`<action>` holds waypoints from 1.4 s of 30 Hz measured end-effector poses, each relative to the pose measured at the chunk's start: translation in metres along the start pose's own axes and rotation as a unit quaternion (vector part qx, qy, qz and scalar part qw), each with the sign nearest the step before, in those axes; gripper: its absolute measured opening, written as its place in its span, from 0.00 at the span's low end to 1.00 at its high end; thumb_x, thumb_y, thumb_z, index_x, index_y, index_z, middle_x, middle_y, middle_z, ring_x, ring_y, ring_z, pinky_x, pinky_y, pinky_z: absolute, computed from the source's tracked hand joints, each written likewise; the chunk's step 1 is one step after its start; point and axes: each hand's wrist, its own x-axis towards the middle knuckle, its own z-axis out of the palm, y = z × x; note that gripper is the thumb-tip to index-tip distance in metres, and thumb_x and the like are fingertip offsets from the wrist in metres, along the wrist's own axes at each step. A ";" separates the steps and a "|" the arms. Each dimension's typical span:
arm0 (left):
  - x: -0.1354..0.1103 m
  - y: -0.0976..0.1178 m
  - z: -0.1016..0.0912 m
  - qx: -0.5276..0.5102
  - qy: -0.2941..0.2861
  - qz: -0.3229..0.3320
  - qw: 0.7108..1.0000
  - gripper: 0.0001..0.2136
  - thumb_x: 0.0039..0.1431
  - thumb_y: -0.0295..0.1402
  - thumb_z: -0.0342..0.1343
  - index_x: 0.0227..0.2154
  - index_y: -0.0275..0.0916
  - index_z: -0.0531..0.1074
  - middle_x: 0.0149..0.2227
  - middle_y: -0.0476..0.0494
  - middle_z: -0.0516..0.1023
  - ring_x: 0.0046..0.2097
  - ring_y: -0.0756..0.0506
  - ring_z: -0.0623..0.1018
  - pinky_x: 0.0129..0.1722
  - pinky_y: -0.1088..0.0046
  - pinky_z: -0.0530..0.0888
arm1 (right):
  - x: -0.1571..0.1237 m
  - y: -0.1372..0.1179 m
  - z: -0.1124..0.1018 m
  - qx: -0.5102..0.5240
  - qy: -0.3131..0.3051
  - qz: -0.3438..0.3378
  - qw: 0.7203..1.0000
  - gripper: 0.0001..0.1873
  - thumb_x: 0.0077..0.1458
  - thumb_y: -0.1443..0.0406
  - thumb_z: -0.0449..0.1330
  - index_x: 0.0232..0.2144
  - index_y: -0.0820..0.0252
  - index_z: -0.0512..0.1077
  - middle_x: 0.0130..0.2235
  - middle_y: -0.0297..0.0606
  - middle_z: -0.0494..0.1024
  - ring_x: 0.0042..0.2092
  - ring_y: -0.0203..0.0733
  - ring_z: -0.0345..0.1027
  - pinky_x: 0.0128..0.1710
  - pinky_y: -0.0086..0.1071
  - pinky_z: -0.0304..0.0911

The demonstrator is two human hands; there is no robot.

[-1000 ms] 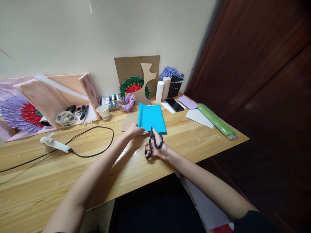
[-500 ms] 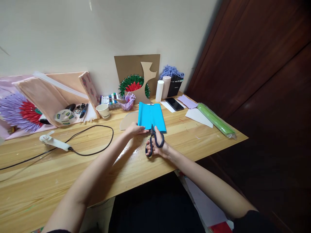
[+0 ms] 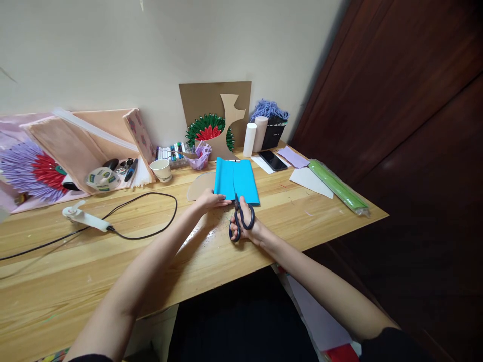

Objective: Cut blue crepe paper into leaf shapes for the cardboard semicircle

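Observation:
A bright blue folded sheet [image 3: 245,178], which looks like crepe paper, lies on the table with a line running down its middle. My left hand [image 3: 212,199] pinches its near left edge. My right hand [image 3: 249,224] grips black-handled scissors [image 3: 241,223], fingers through the loops. The blades point away from me and meet the sheet's near edge beside my left fingertips. Partly under the sheet's left side is a rounded piece of cardboard [image 3: 198,186].
To the left lie a white glue gun [image 3: 86,218] and its black cord. A paper cup [image 3: 161,171], markers [image 3: 171,153] and a cardboard peacock shape [image 3: 231,108] stand behind. Rightward are a phone [image 3: 273,161], paper sheets and a green plastic-wrapped roll [image 3: 337,186].
The scissor handles have drawn closer together as my right fingers closed. My left hand stays on the sheet's edge. The whole view has shifted slightly.

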 end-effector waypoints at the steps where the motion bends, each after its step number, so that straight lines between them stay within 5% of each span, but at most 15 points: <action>1: 0.000 0.000 0.000 -0.003 0.000 -0.002 1.000 0.15 0.56 0.17 0.51 0.48 0.23 0.63 0.23 0.37 0.79 0.29 0.43 0.81 0.32 0.74 0.77 | 0.002 0.003 0.000 -0.004 0.007 -0.009 1.000 0.36 0.50 0.36 0.32 0.21 0.59 0.59 0.13 0.29 0.60 0.13 0.32 0.57 0.16 0.29 0.64; 6: 0.002 -0.001 -0.002 -0.019 -0.007 -0.009 1.000 0.13 0.54 0.17 0.53 0.44 0.26 0.66 0.24 0.38 0.79 0.30 0.44 0.81 0.34 0.75 0.77 | 0.007 0.013 0.003 -0.007 0.048 -0.045 0.998 0.32 0.53 0.39 0.39 0.21 0.59 0.58 0.12 0.26 0.59 0.11 0.29 0.54 0.13 0.25 0.59; 15: 0.012 -0.005 -0.004 -0.051 -0.033 -0.018 0.998 0.06 0.54 0.16 0.52 0.35 0.26 0.69 0.25 0.34 0.79 0.32 0.43 0.81 0.33 0.77 0.77 | 0.016 -0.003 0.001 0.023 0.022 -0.009 0.999 0.37 0.49 0.35 0.31 0.22 0.59 0.59 0.13 0.30 0.62 0.13 0.34 0.59 0.17 0.32 0.66; 25: 0.009 -0.004 -0.003 -0.082 -0.035 -0.025 0.996 0.09 0.54 0.15 0.51 0.38 0.24 0.69 0.27 0.33 0.79 0.31 0.44 0.81 0.33 0.77 0.77 | 0.010 -0.004 0.007 0.013 0.075 -0.072 0.994 0.32 0.50 0.37 0.40 0.22 0.58 0.57 0.12 0.25 0.58 0.12 0.28 0.52 0.12 0.23 0.57; 31: 0.001 0.000 0.001 -0.085 -0.036 -0.038 0.995 0.09 0.53 0.15 0.52 0.38 0.22 0.70 0.29 0.33 0.79 0.32 0.44 0.81 0.34 0.78 0.77 | 0.020 -0.014 0.002 0.015 0.051 -0.017 0.998 0.36 0.50 0.36 0.31 0.22 0.59 0.58 0.12 0.28 0.60 0.12 0.32 0.56 0.14 0.29 0.62; 38: 0.003 0.000 0.000 -0.085 -0.032 -0.031 0.995 0.07 0.53 0.16 0.53 0.35 0.26 0.71 0.28 0.36 0.80 0.34 0.44 0.81 0.38 0.77 0.77 | 0.019 -0.014 -0.004 -0.034 0.073 -0.064 0.995 0.32 0.50 0.37 0.38 0.22 0.58 0.56 0.12 0.26 0.57 0.12 0.28 0.52 0.12 0.23 0.57; 42: 0.001 0.000 -0.003 -0.082 -0.036 -0.028 0.996 0.06 0.54 0.16 0.53 0.34 0.25 0.71 0.30 0.34 0.80 0.34 0.44 0.81 0.38 0.76 0.77 | 0.023 -0.020 -0.008 -0.037 0.047 -0.034 0.998 0.35 0.49 0.35 0.33 0.22 0.58 0.57 0.13 0.28 0.59 0.13 0.30 0.54 0.13 0.26 0.61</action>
